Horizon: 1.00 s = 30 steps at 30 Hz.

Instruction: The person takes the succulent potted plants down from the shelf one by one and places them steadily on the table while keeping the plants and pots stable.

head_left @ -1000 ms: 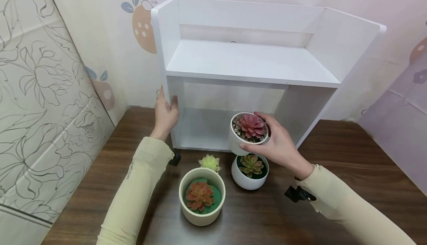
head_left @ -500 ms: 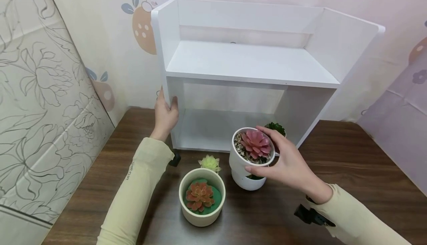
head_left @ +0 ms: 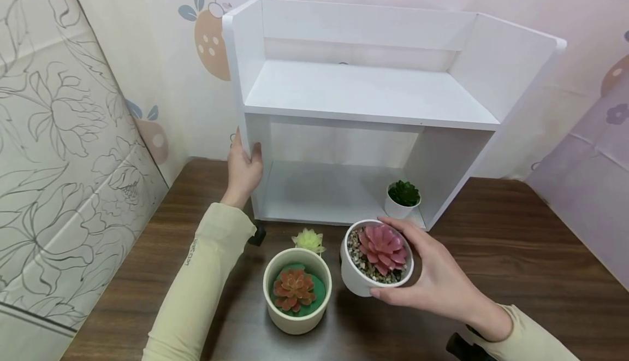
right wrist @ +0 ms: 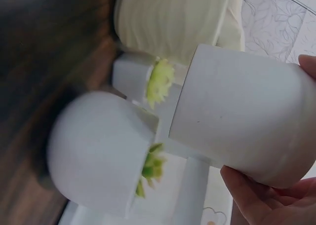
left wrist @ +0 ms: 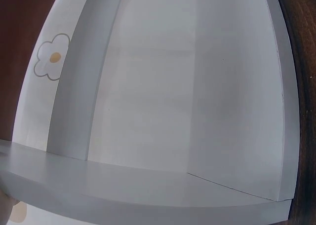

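My right hand holds a white pot with a pink succulent and pebbles, thumb and fingers on opposite sides. The pot is in the air, its top tilted toward me. Beneath it is a rounded white pot with a green succulent, seen in the right wrist view but hidden in the head view. My left hand grips the left side panel of the white shelf. Inside the shelf's lower level, at the right front, stands a small white pot with a dark green succulent.
On the brown wooden table a cream pot with a reddish succulent stands front centre. Behind it shows a yellow-green succulent in a small white pot. Patterned walls close off the back and left.
My right hand has brought the pink succulent's pot toward me and slightly right, away from the shelf. This uncovers the dark green succulent and covers the rounded pot. My left hand stays put.
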Each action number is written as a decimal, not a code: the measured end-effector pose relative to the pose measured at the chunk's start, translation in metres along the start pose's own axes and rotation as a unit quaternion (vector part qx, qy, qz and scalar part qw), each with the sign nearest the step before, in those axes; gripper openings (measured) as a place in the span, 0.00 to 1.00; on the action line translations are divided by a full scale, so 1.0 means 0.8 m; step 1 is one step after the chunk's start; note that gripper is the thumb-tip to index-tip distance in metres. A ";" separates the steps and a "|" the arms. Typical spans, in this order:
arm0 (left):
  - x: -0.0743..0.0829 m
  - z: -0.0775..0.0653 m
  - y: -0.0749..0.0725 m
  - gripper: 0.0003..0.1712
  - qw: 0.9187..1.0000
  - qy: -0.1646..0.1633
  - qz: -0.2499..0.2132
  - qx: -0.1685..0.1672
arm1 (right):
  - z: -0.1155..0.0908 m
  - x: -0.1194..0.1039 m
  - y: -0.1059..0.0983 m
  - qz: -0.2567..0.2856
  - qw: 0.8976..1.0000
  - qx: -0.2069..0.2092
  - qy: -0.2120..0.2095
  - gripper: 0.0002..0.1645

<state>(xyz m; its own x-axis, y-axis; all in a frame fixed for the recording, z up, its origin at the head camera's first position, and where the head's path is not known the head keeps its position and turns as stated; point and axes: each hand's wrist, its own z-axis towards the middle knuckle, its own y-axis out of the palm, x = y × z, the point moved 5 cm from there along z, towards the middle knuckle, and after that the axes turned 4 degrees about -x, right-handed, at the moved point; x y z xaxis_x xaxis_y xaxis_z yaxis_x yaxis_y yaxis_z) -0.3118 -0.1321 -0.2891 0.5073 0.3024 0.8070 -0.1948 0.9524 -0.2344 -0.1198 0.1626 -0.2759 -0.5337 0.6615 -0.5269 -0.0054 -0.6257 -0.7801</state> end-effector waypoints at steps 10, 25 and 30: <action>0.000 0.000 0.000 0.27 1.000 0.011 -0.005 -0.001 | -0.021 0.006 0.028 0.002 0.999 -0.023 -0.023 0.59; 0.002 0.001 0.001 0.27 1.000 0.008 -0.006 -0.002 | -0.039 0.022 0.052 -0.004 1.000 -0.027 -0.013 0.58; 0.002 0.000 0.001 0.27 1.000 0.007 -0.008 -0.001 | -0.042 0.024 0.057 -0.005 0.999 -0.033 -0.012 0.59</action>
<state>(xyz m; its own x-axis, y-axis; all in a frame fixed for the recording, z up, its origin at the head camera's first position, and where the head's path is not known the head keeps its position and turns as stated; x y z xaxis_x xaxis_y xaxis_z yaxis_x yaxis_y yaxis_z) -0.3113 -0.1312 -0.2878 0.5222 0.2872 0.8030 -0.1852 0.9573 -0.2219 -0.1019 0.1606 -0.3329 -0.5533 0.6573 -0.5117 0.0450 -0.5899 -0.8063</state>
